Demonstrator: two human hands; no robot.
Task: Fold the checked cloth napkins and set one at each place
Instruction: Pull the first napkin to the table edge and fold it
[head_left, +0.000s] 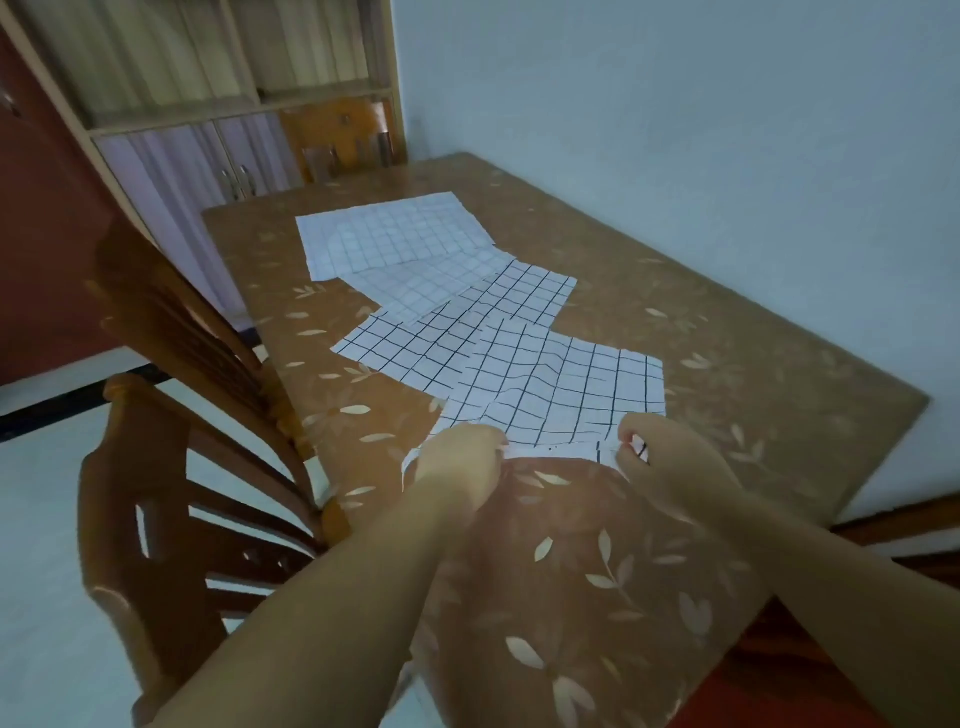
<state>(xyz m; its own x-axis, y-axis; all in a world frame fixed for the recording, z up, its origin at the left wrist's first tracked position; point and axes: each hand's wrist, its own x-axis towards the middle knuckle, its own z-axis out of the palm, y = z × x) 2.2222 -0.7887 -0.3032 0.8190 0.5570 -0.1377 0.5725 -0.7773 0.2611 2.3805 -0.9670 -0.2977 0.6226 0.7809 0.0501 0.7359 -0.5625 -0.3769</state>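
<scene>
Pinching near edge of nearest napkin (550, 384): left hand (457, 462), right hand (660, 462)

Four white square cloth napkins with thin dark checks (457, 322) lie unfolded and overlapping, in a diagonal row from upper centre to lower centre; the nearest napkin (556, 384) is slightly rumpled.

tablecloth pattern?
Tablecloth: brown with a pale leaf-sprig print; the head view shows it best, between the arms.
</scene>
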